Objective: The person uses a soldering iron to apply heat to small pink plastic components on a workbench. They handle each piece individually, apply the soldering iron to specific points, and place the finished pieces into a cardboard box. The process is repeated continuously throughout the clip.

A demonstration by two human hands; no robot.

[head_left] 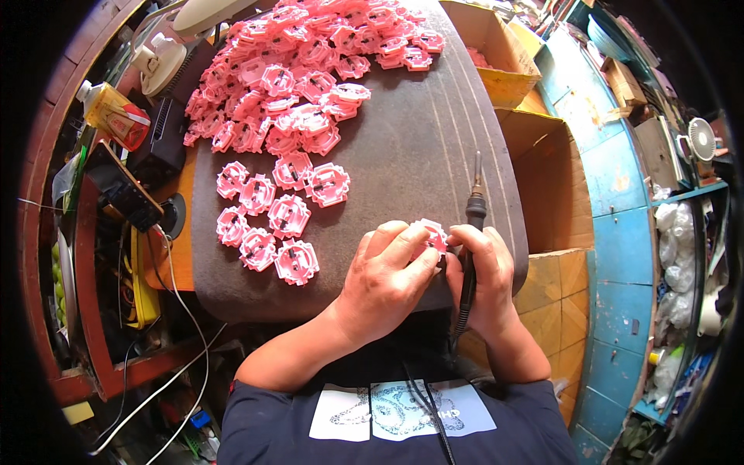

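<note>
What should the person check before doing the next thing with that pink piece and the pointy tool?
1. Pink piece held firmly by the left hand: ok, fingers wrap it.
2. Soldering iron gripped by the right hand: ok.
3. Iron tip pointing away from fingers: ok, it points up and away.
4. Iron cord free of snags: cannot tell, it runs under the wrist.
5. More pink pieces within reach on the dark mat: ok.
6. Tip hot: cannot tell.
</note>
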